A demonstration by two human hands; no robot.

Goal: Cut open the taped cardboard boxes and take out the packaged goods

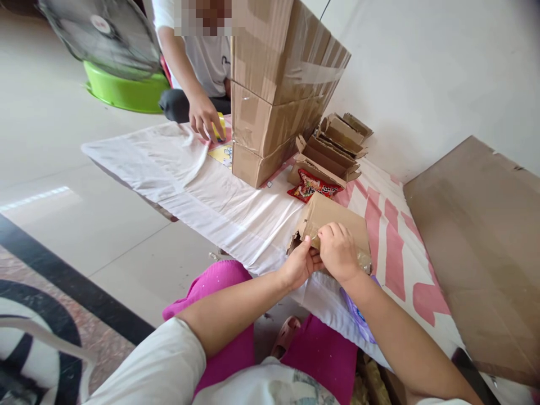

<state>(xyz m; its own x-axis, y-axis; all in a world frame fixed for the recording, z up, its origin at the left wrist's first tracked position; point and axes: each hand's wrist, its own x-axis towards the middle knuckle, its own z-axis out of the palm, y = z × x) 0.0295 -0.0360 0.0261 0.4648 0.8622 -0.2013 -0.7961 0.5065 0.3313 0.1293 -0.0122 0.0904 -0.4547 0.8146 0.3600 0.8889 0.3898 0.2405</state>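
A small brown cardboard box [342,218] lies on the cloth at the table's near edge, its torn, ragged end turned to the left. My left hand [300,263] grips the front lower edge of this box, thumb up against it and fingers tucked underneath. Right beside it, my right hand [338,251] is closed on the box's front edge with the fingers curled in. Shiny clear tape shows by the right fingertips; whether they pinch it I cannot tell. Behind the box, a red snack packet [314,185] leans against open cardboard boxes [331,157].
A tall stack of taped cartons [257,121] stands mid-table. Beyond it, another person's hand [205,117] holds a yellow roll-like item [220,126]. A large cardboard sheet [476,253] leans at right. A purple packet [358,315] hangs near my right forearm. A fan [101,34] stands far left.
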